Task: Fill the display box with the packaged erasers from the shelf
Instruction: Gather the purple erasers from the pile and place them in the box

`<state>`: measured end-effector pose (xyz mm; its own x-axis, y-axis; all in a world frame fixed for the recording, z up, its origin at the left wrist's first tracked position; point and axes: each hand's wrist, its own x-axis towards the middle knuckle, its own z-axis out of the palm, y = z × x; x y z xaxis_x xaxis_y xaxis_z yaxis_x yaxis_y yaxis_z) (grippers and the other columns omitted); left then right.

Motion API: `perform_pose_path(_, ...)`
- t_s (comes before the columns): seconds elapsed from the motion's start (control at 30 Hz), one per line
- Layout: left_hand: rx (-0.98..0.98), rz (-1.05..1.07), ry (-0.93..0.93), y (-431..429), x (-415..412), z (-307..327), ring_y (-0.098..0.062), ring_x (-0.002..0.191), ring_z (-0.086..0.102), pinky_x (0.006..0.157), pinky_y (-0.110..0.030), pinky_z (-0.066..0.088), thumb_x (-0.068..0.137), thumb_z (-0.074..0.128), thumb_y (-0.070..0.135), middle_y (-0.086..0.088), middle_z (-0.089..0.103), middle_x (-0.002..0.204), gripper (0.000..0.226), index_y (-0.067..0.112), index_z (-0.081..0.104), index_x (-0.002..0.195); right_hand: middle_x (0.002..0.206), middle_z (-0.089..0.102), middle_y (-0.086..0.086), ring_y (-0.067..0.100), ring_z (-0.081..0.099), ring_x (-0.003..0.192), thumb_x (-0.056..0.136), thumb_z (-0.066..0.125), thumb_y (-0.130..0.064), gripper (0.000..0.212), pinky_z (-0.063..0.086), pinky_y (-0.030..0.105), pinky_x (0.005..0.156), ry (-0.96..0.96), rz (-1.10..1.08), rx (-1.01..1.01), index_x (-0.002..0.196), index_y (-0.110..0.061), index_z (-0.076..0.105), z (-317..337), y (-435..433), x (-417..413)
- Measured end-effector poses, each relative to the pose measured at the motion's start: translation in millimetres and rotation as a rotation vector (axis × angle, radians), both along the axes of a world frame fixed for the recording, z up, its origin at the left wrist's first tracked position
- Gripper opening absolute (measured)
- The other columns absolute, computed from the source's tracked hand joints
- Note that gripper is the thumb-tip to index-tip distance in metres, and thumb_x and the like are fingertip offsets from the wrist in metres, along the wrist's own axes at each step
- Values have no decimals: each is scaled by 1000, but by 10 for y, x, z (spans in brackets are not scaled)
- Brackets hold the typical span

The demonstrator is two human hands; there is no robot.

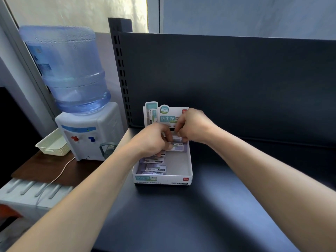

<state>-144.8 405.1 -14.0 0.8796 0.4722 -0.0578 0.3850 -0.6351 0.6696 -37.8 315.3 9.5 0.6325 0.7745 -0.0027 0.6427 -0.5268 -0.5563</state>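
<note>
I see the box (189, 171) sitting on the shelf (209, 206), near its left edge, with its raised card (164, 115) at the back, close to the back panel (236, 84). Erasers (156, 167) lie in the box's left part; more lie at its far end (179, 145). My left hand (151, 140) and right hand (192, 125) meet over that far end. Left of the shelf stands a dispenser (87, 135) on a table (36, 166), a basket (52, 144) just to its left.
</note>
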Motion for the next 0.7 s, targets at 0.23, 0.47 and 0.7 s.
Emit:
perform_pose_path(0.23,58,45,-72,-23,15,-38,-6,53,51,49,-17,38,81,68,10,5,60,66,6,15,67,83,86,59,1,19,60,79,80,60,5,25,51,26,70,-35,-28,82,74,-17,69,-16,-27,31)
perform_pose_path(0.47,35,18,-43,-4,32,-47,-9,73,59,61,-14,45,79,72,11,1,68,86,17,15,71,95,95,60,-2,18,61,88,81,63,-2,17,49,25,73,-65,-2,66,84,-16,73,5,-71,56)
perform_pose_path(0.7,102,102,-47,4,23,-50,-11,66,49,56,-26,40,70,79,15,3,53,77,31,16,50,80,115,64,5,26,63,98,85,61,-6,25,56,36,84,-239,46,-99,101,-21,72,-46,-15,7)
